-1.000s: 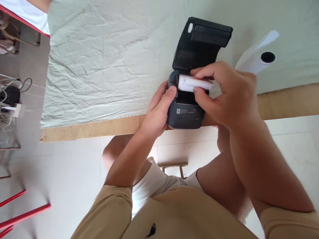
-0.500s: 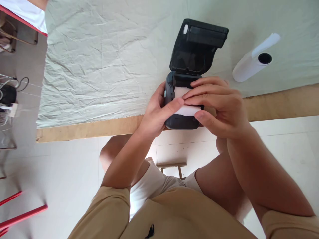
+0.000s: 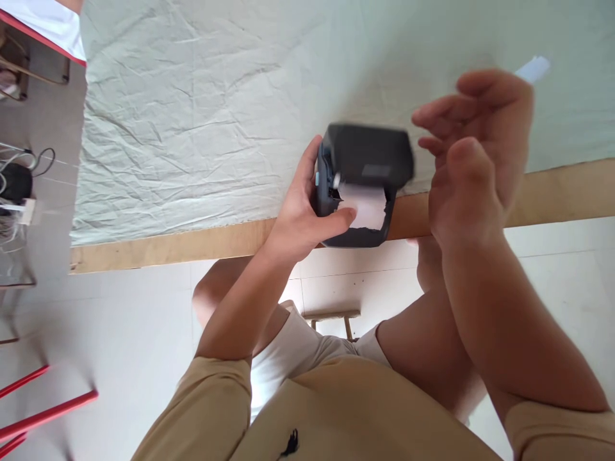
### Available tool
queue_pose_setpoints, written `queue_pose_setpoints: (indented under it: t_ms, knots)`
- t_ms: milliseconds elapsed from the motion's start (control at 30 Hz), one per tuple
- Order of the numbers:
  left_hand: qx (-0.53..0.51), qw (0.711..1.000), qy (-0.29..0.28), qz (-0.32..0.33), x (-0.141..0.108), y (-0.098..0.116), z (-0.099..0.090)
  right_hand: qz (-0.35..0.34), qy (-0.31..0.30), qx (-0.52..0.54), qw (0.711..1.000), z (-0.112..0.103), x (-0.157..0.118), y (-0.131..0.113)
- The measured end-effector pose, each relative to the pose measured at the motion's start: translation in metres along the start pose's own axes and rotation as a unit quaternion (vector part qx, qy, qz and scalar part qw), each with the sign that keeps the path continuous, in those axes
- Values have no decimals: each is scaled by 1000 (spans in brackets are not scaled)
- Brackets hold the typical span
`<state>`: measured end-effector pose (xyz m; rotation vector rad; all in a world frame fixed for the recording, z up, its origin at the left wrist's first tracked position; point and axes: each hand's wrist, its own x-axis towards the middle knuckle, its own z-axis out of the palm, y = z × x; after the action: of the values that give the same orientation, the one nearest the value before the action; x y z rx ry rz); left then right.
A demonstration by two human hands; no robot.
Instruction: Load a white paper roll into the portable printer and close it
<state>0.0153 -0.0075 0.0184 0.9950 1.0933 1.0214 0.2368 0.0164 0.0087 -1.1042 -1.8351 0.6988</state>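
A dark portable label printer (image 3: 355,238) sits at the table's front edge, its black lid (image 3: 372,150) tilted partway down over the body. White paper (image 3: 369,208) comes out from beneath the lid. My left hand (image 3: 307,214) grips the printer's left side, its thumb resting on the paper. To the right, clear of the printer, my right hand (image 3: 480,141) is raised with its fingers apart and nothing in them. Behind that hand only the loose white end of the paper roll (image 3: 533,68) shows; the rest of the roll is hidden.
A wrinkled pale green cloth (image 3: 192,128) covers the table, leaving a wooden front edge (image 3: 173,251) bare. Cables and a black device (image 3: 15,182) are at far left, with red bars (image 3: 48,415) below them. Part of another person's white garment (image 3: 45,25) shows at upper left.
The printer's lid has swung down from wide open towards the body. My right hand has left the paper and moved up and right. My left hand keeps its hold.
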Motion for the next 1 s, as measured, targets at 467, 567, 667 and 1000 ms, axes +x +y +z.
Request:
queue_pose_setpoints:
  t_ms: [467, 567, 667, 1000]
  knots:
    - [-68, 998, -1, 4, 4, 4, 12, -5, -7, 130, 991, 14, -7, 13]
    - [-62, 998, -4, 26, 3, -1, 13, 7, 1, 92, 996, 15, -4, 13]
    - [-59, 998, -16, 31, 2, -2, 15, 10, -4, 71, 997, 14, -4, 12]
    - [-4, 998, -37, 47, 6, 1, 9, 8, -32, 55, 998, 9, -4, -3]
